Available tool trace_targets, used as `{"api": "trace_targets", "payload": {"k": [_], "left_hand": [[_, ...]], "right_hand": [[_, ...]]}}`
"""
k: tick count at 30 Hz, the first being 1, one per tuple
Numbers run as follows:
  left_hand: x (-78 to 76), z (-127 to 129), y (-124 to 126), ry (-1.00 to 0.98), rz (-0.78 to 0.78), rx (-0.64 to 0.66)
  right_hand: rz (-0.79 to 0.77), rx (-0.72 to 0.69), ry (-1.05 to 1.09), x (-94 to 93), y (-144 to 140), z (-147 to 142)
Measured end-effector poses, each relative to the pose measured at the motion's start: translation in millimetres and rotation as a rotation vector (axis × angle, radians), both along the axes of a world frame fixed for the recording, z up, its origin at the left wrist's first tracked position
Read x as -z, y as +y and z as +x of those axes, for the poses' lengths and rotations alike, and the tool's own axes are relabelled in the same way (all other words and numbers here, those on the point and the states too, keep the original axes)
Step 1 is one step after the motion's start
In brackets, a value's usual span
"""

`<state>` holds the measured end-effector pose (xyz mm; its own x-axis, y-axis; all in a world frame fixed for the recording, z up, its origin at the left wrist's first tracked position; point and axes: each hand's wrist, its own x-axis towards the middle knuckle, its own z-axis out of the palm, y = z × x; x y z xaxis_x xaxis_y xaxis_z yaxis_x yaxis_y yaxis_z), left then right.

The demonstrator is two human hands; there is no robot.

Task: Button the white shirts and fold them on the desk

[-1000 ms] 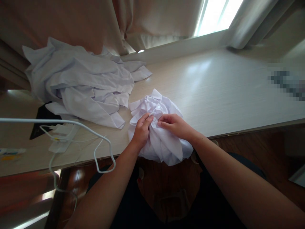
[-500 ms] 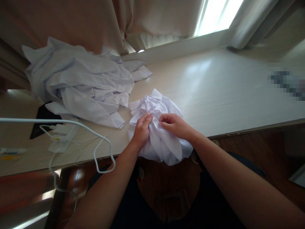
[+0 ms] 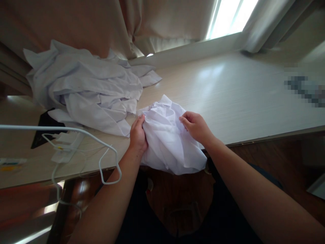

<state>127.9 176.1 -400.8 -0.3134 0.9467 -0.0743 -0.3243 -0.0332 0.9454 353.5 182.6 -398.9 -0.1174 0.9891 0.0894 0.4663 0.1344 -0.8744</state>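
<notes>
A crumpled white shirt [image 3: 170,139] lies at the table's front edge, its lower part hanging over. Its collar points away from me. My left hand [image 3: 138,134] is closed on the shirt's left side, thumb and fingers gripping the cloth. On the other side, my right hand [image 3: 194,123] pinches the fabric between thumb and curled fingers. The shirt's buttons are hidden under folds of cloth.
A heap of white shirts [image 3: 93,84] lies at the back left, partly over a black flat object [image 3: 44,132]. A power strip [image 3: 66,147] with white cables [image 3: 76,128] sits at left. Beige curtains [image 3: 167,20] hang behind the table [image 3: 236,98].
My hands have moved apart, the left one leftward and the right one to the right and slightly up. Cloth now covers the button area that showed before.
</notes>
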Motion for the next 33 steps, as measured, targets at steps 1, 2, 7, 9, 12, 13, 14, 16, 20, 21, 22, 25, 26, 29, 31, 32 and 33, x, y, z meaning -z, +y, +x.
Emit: {"api": "trace_targets", "payload": {"k": [1, 2, 7, 9, 12, 13, 14, 16, 20, 21, 22, 25, 26, 29, 31, 32, 33], "left_hand": [[0.3, -5.8, 2.7, 0.008, 0.018, -0.038], [0.4, -11.6, 5.2, 0.012, 0.035, -0.079], [-6.4, -36.1, 15.2, 0.015, 0.166, -0.189], [-12.5, -43.2, 17.8, 0.026, 0.246, -0.227], [-18.4, -47.8, 20.2, 0.026, 0.342, -0.287], [-18.3, -47.1, 20.5, 0.041, 0.348, -0.278], [-17.2, -45.4, 20.3, 0.075, 0.332, -0.246], [-12.9, -38.9, 18.1, 0.207, 0.260, -0.145], [-10.4, -19.9, 2.9, 0.651, 0.247, -0.090], [-13.0, -14.7, -3.3, 0.770, 0.296, -0.122], [-16.8, -9.6, -10.1, 0.881, 0.354, -0.157], [-31.1, 6.3, -31.6, 1.121, 0.554, -0.179], [-35.3, 11.7, -38.0, 1.174, 0.625, -0.133], [-41.2, 27.4, -50.8, 1.294, 0.739, 0.221], [-38.4, 36.4, -53.2, 1.348, 0.670, 0.482], [-35.1, 40.1, -52.8, 1.379, 0.598, 0.571], [-31.0, 42.9, -51.5, 1.416, 0.511, 0.623]], "right_hand": [[0.016, 0.046, -0.050, 1.5, 2.1, 4.4], [0.032, 0.081, -0.104, 3.5, 4.3, 8.8], [0.029, 0.164, -0.361, 14.7, 11.3, 28.8], [-0.080, 0.146, -0.468, 14.7, 10.8, 34.1], [-0.276, -0.012, -0.600, 8.0, 7.0, 36.3], [-0.331, -0.090, -0.606, 4.9, 5.5, 35.5], [-0.378, -0.165, -0.584, 1.9, 4.1, 34.3], [-0.442, -0.256, -0.479, -3.4, 2.0, 31.2], [-0.506, -0.191, -0.004, -10.6, 1.2, 26.1], [-0.536, -0.168, 0.162, -12.1, 1.3, 25.0], [-0.566, -0.152, 0.326, -13.6, 1.3, 23.9], [-0.591, -0.102, 0.710, -17.7, 1.6, 19.6], [-0.584, -0.086, 0.812, -18.8, 2.1, 18.1], [-0.559, -0.045, 1.078, -20.8, 6.2, 14.9], [-0.545, -0.016, 1.201, -20.2, 10.9, 14.1], [-0.533, -0.003, 1.245, -19.4, 13.3, 13.9], [-0.519, 0.006, 1.279, -18.3, 15.6, 13.8]]}}
